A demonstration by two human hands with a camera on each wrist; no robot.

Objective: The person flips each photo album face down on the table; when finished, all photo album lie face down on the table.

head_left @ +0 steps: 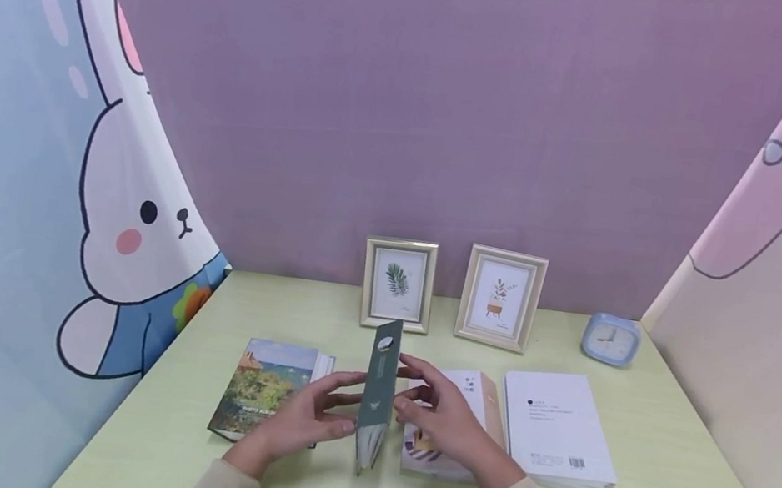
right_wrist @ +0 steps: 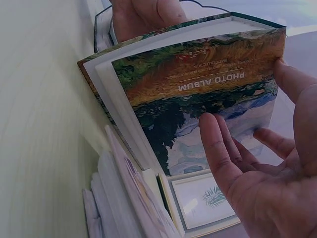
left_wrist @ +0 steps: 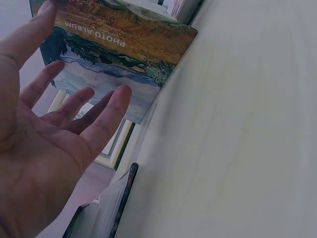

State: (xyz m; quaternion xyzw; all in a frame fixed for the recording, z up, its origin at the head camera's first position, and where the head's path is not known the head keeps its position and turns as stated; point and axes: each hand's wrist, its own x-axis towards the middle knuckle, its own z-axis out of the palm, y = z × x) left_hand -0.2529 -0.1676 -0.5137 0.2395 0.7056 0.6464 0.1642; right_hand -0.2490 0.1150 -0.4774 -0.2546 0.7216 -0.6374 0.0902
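A photo album with a dark green spine stands upright on edge between my two hands, its spine facing up and toward me. Its painted landscape cover, lettered PHOTO ALBUM, shows in both wrist views. On the left side, my left hand has its fingers spread and fairly straight, with the fingertips at the cover. My right hand is at the opposite cover, fingers extended and slightly bent, palm away from it. Whether the album's lower edge bears on the table cannot be told.
Another landscape photo album lies left. To the right lie a white-and-tan book, partly behind my right hand, and a white book. Behind stand two picture frames and a blue clock on the pale table.
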